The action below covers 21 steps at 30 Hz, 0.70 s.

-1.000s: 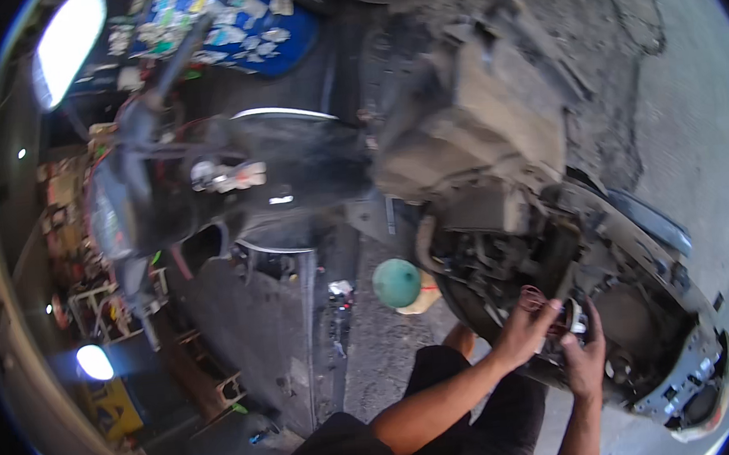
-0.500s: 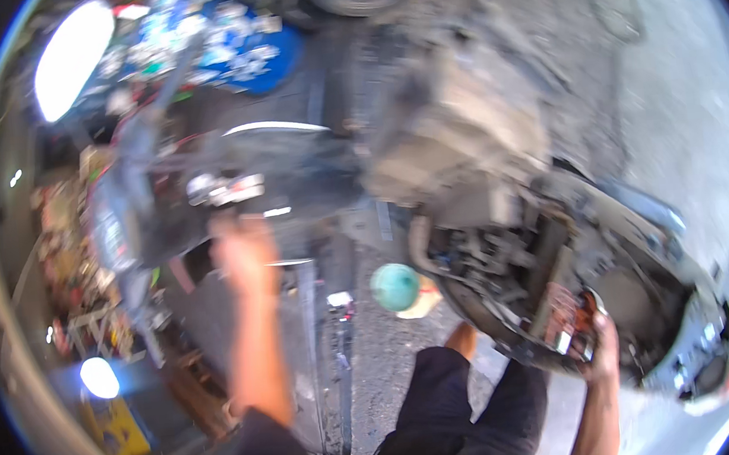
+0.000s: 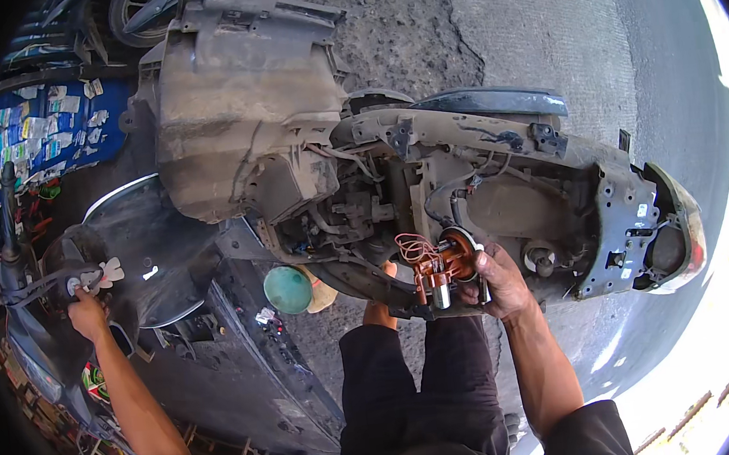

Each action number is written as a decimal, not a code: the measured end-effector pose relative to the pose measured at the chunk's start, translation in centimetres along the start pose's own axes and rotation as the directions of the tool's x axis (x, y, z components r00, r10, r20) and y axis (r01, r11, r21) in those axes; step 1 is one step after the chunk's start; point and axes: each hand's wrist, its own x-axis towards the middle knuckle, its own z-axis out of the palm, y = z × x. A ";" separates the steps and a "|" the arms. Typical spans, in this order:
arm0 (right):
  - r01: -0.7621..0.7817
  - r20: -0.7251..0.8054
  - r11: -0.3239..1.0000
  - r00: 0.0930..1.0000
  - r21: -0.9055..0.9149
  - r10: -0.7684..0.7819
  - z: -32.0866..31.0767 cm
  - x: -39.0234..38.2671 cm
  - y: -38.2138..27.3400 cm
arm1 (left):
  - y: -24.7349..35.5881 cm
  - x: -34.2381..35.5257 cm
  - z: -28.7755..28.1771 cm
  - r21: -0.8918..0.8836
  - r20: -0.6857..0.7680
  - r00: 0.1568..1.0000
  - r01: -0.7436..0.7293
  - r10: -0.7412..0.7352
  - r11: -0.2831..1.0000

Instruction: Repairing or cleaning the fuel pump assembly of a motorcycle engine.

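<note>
My right hand (image 3: 505,286) grips a fuel pump unit (image 3: 446,264) with an orange-brown plastic body, a silver cylinder and looped reddish wires. It is held over the near side of a stripped scooter body (image 3: 539,138), and a dark hose runs up from it. At far left, my left hand (image 3: 89,317) reaches to the ignition lock beneath the handlebar (image 3: 8,215). Its fingers pinch what looks like the key, partly hidden by the fingertips. A pale, petal-shaped key tag (image 3: 111,272) hangs beside them.
A dusty storage box (image 3: 226,127) stands raised from the scooter. A green round container (image 3: 288,290) is on the ground by my legs. A blue sticker-covered surface (image 3: 61,128) lies at upper left. A loose dark panel (image 3: 492,102) lies beyond the scooter.
The view has swung, shifting the scooter left and sharpening the picture. My left hand, blurred before, is now at the ignition lock. My right hand still holds the fuel pump unit.
</note>
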 end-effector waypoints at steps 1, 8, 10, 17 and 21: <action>0.003 -0.011 1.000 1.000 0.001 -0.003 0.2 -0.1 -0.1 | 0.6 -0.6 -0.5 0.142 -0.049 0.998 -0.043 0.050 0.989; -0.010 0.000 1.000 1.000 0.019 0.010 -0.5 0.0 -0.2 | -0.6 0.9 -2.9 0.630 0.013 0.902 -0.343 0.432 0.697; -0.014 0.005 0.998 1.000 0.056 0.014 -0.3 0.2 0.0 | -1.5 1.0 -3.9 0.701 0.016 0.830 -0.407 0.557 0.586; 0.022 -0.023 0.989 1.000 0.146 -0.019 0.9 0.4 1.2 | 3.1 -21.4 3.7 0.077 -0.033 0.826 -0.559 0.563 0.825; 0.053 -0.061 0.993 0.997 0.109 -0.046 2.6 0.6 1.7 | 8.1 -43.7 7.1 -0.528 0.789 0.462 0.171 0.406 0.832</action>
